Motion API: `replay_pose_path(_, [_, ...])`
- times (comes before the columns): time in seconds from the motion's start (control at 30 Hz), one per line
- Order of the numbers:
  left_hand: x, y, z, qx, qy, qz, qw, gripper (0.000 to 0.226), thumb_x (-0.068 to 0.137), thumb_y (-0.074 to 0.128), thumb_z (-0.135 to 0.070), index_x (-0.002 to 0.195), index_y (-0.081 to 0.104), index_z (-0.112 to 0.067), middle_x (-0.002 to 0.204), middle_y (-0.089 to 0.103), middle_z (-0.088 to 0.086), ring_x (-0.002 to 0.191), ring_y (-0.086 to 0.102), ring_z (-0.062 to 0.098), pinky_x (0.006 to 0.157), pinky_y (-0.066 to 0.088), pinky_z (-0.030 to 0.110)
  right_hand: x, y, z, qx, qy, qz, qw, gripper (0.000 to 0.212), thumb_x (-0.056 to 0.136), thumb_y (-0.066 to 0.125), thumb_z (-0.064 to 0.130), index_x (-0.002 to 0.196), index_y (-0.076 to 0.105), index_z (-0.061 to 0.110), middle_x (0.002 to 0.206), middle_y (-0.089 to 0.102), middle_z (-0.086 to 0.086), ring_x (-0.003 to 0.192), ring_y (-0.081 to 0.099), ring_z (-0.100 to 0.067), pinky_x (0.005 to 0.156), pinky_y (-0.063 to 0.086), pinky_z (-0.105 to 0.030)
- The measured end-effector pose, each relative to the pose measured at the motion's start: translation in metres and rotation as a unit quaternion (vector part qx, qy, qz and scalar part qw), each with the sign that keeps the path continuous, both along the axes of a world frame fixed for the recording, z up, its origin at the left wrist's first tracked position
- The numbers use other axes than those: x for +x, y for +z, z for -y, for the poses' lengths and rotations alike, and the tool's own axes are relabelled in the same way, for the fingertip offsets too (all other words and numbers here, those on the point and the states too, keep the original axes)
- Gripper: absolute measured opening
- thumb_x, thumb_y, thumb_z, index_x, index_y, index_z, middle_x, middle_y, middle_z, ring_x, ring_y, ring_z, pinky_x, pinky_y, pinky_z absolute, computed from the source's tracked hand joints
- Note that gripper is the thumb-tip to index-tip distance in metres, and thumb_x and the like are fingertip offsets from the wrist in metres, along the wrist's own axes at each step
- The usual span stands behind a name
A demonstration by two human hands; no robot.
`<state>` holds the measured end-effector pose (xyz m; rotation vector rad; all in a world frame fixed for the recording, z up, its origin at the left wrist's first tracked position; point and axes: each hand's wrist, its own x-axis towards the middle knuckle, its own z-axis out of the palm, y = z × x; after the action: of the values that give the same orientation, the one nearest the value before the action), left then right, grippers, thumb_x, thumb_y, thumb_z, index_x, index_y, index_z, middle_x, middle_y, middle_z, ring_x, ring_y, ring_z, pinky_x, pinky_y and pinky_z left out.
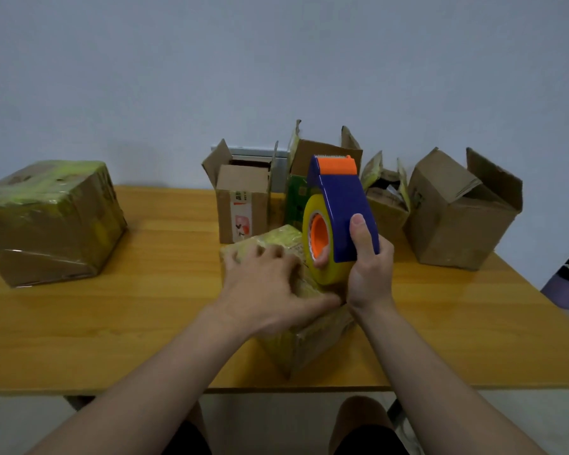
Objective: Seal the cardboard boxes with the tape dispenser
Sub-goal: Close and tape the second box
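A small cardboard box [306, 343], wrapped in yellowish tape, sits near the front middle of the wooden table [145, 307]. My left hand [270, 287] lies flat on its top, fingers spread, thumb pointing toward the box's right edge. My right hand [368, 267] grips the blue tape dispenser [339, 198], which stands upright on the box's right side. The dispenser has an orange cutter guard at the top and a yellow tape roll on an orange hub.
A taped box [50, 221] stands at the table's left. Several open cardboard boxes line the back: one with a label [243, 205], a green-sided one [312, 159], a low one [388, 205] and a large one [460, 208] at the right.
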<state>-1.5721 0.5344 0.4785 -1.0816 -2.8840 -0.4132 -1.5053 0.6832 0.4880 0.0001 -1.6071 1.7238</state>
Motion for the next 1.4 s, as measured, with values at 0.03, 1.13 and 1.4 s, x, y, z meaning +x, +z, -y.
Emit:
replay_pose_path(0.03, [0.01, -0.004, 0.001, -0.027, -0.02, 0.027, 0.999, 0.126, 0.053, 0.017, -0.114, 0.157, 0.031, -0.043, 0.168, 0.027, -0.003, 0.155, 0.018, 0.032, 0.121, 0.005, 0.071, 0.001, 0.0, 0.001, 0.007, -0.003, -0.002, 1.0, 0.032, 0.105, 0.049, 0.036, 0.092, 0.074, 0.02, 0.072, 0.071, 0.007, 0.064, 0.066, -0.004, 0.062, 0.051, -0.014])
replay_pose_path(1.13, [-0.024, 0.045, 0.052, 0.481, -0.048, 0.523, 0.702, 0.064, 0.081, 0.076, -0.058, 0.119, 0.069, -0.008, 0.099, 0.077, 0.012, 0.08, 0.074, 0.017, 0.065, 0.059, 0.024, 0.016, 0.072, -0.084, 0.098, 0.455, 0.299, 0.833, 0.068, 0.085, 0.072, 0.056, 0.129, 0.066, 0.004, 0.055, 0.063, -0.009, 0.048, 0.061, -0.021, 0.056, 0.054, -0.03])
replay_pose_path(1.4, [0.0, 0.035, 0.047, 0.569, -0.071, 0.698, 0.43, 0.084, 0.052, 0.102, -0.019, 0.128, 0.07, -0.002, 0.102, 0.072, 0.017, 0.064, 0.069, 0.013, 0.056, 0.06, 0.019, 0.007, 0.067, -0.081, 0.131, 0.464, 0.244, 0.841, 0.064, 0.089, 0.066, 0.053, 0.119, 0.067, -0.003, 0.053, 0.061, -0.009, 0.046, 0.058, -0.023, 0.059, 0.05, -0.035])
